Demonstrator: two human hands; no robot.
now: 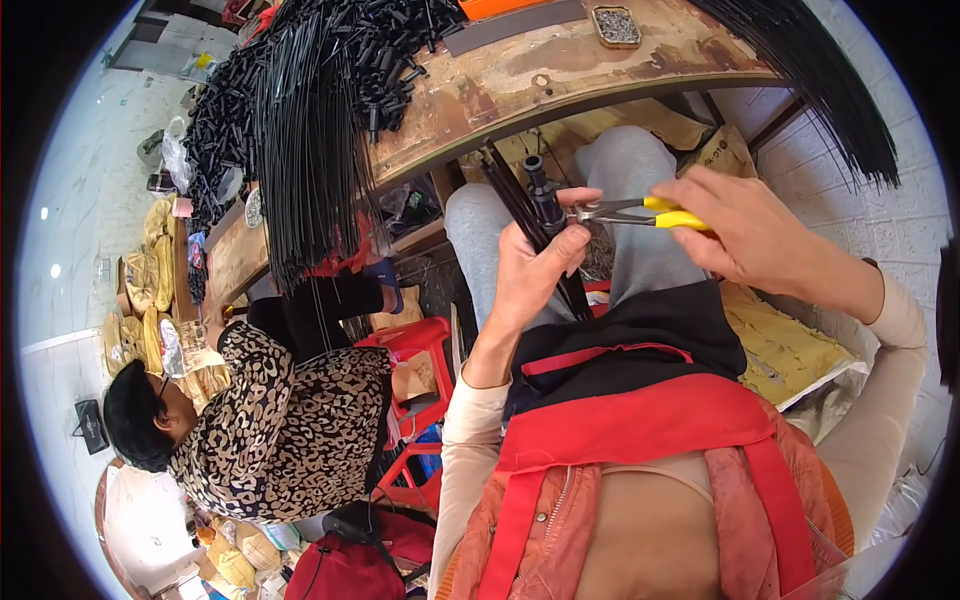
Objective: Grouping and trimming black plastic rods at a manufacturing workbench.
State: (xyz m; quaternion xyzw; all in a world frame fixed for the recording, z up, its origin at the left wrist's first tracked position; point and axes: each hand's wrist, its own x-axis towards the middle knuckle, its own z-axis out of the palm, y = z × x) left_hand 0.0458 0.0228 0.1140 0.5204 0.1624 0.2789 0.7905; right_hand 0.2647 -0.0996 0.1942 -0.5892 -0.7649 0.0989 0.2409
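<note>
My left hand (540, 265) is closed around a black tubular plastic fitting (544, 195), held nearly upright above my lap. Several thin black rods (512, 195) run beside the fitting and pass down through the same hand. In my right hand (740, 222) is a pair of pliers with yellow handles (683, 219), the fingers wrapped about the grips. The metal jaws reach the fitting's side near my left thumb and fingers. Whatever sits between the jaws is too small to make out.
Ahead stands a worn wooden table (590, 75) with a small tray of metal bits (616, 27). Piled black plastic fittings (385, 60) and long black rods (305, 150) overhang its left side. A co-worker in a patterned top (290, 420) sits left, by a red stool (425, 350).
</note>
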